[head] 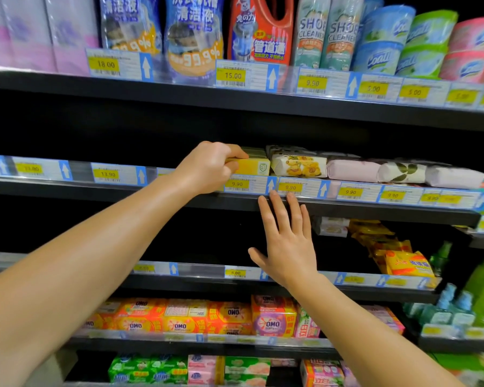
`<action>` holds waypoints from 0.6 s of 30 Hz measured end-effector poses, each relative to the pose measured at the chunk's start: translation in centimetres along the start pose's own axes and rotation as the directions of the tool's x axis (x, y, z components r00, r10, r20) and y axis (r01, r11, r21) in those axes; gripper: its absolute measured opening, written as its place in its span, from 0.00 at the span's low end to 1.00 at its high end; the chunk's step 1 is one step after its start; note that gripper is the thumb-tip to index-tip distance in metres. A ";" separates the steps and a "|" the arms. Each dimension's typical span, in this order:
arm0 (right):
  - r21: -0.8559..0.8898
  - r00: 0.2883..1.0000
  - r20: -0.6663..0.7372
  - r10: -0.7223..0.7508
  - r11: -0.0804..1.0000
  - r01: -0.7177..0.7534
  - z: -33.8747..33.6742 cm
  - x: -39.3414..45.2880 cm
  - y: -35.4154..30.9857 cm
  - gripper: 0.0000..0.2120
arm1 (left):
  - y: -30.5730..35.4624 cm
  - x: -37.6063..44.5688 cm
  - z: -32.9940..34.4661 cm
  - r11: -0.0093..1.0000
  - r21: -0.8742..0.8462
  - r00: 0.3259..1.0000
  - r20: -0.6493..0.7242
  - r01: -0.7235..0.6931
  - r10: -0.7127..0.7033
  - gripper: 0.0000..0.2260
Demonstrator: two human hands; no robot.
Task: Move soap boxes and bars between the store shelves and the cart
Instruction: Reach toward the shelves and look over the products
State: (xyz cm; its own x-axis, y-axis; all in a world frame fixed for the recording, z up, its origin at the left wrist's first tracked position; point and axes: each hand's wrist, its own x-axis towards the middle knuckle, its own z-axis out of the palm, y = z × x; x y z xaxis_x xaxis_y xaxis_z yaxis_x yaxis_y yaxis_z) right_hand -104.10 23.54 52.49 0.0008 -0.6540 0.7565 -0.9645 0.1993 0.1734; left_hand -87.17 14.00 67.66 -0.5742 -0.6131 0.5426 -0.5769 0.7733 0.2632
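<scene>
1. One yellow soap box (251, 166) sits at the front edge of the second shelf (375, 210), in the left hand (207, 169), whose fingers (236, 153) curl over its top.
2. The right hand (287, 241) is spread flat, holding nothing, its fingertips at the shelf edge.
3. Four wrapped soap bars (299, 164) lie in a row just right of the box.
4. Black store shelving with yellow price tags (236, 184); five shelf levels show.
</scene>
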 end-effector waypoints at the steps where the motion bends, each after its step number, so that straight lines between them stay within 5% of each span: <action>1: -0.002 1.000 0.004 0.002 1.000 -0.002 0.0 0.0 -0.1 0.50 | 0.0 0.0 0.1 1.000 0.022 1.000 -0.007 -0.002 0.002 0.15; 11: 0.013 1.000 0.028 0.002 1.000 -0.002 -0.9 0.0 0.1 0.47 | 0.8 1.1 -0.4 0.997 0.083 0.994 0.106 0.006 -0.014 0.16; 18: 0.022 0.999 0.026 0.031 0.999 -0.032 -0.8 0.1 -0.5 0.47 | 0.9 0.9 0.2 0.998 -0.014 0.998 0.035 0.061 -0.061 0.15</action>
State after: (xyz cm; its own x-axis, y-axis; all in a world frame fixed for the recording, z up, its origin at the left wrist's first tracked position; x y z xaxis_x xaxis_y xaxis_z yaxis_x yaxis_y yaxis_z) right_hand -103.44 24.02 52.98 -0.0360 -0.6660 0.7451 -0.9695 0.2042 0.1357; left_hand -88.34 14.09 68.20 -0.5578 -0.6642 0.4976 -0.6029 0.7364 0.3070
